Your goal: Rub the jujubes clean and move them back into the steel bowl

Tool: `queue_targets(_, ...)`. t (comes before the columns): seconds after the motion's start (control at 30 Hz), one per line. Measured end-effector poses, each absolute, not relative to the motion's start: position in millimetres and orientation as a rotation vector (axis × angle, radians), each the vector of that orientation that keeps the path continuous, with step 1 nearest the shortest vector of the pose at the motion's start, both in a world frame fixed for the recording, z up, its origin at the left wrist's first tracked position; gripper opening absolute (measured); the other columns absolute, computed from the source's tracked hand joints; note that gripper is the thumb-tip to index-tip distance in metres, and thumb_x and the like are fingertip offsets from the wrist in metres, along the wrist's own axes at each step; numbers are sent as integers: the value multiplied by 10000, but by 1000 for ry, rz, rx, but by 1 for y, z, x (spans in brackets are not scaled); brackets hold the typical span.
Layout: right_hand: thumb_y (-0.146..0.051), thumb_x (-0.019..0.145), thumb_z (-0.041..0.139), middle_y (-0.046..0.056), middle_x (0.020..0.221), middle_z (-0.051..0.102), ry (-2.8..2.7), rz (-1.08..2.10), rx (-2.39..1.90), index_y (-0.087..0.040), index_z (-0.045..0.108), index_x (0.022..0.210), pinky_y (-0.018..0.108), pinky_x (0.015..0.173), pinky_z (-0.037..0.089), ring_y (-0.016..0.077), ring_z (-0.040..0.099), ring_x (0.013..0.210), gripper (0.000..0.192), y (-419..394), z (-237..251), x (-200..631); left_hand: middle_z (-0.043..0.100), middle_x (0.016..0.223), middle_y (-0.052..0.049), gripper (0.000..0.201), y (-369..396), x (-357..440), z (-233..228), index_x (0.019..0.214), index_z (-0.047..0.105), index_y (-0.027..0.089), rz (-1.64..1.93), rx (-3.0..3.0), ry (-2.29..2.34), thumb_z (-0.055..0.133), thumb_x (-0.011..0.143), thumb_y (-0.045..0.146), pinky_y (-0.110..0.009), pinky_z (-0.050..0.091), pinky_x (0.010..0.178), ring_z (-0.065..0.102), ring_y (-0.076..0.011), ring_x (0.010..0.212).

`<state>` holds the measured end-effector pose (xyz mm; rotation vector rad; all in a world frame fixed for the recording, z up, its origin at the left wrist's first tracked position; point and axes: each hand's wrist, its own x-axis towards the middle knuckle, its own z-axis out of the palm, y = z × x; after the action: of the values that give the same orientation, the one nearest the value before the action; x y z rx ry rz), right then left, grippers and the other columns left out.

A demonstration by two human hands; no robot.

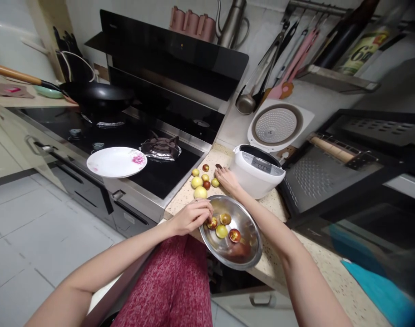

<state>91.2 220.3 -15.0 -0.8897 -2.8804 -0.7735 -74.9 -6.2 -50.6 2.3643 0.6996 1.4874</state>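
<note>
Left hand (191, 217) on bowl (243, 247) – fruit (200, 180)

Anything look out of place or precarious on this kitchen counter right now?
Yes. The round steel bowl of small fruits juts past the speckled counter's front edge, steadied by the left hand. The white floral plate also overhangs the black stove's front edge.
</note>
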Motion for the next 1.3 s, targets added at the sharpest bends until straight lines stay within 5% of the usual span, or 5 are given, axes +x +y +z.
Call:
queue_targets(0.1,9,968,451,260,1128,731,-2890,-770,-885,-37,678,1178,427,975,544,328,702,1083,313,217,-13,92,713,989,-106,435,-6,-75,-51,908,694,169,1475,2367,713,335,1114,305,-409,516,1076,678,-225,1014)
queue_targets(0.3,-26,1014,377,244,1491,597,-2808,-697,-767,-45,601,1389,453,1163,495,298,568,1402,437,202,-2,116,714,991,-104,451,-6,-76,-51,899,693,170,1473,2375,705,327,1116,318,-407,514,1075,678,-221,998)
queue_targets(0.57,-208,1067,536,146,1368,709,-2296,-194,-425,-219,649,1410,436,1102,581,245,687,1271,362,132,2,165,722,969,-107,490,-8,-77,-48,913,708,173,1464,2379,709,307,1122,362,-424,511,1091,694,-224,997)
queue_targets(0.97,-319,994,698,110,1239,754,-2445,458,-388,-224,711,1298,442,1025,599,255,722,1153,319,78,24,200,722,974,-94,450,-7,-83,-55,957,697,167,1441,2436,717,305,1121,315,-420,478,1114,684,-214,1005)
queue_targets(1.3,-267,954,745,92,1162,747,-2690,662,-331,-218,765,1180,400,988,553,237,704,1076,232,73,35,203,733,964,-107,504,-7,-82,-55,937,703,164,1419,2448,756,275,1125,351,-445,483,1079,678,-229,1017)
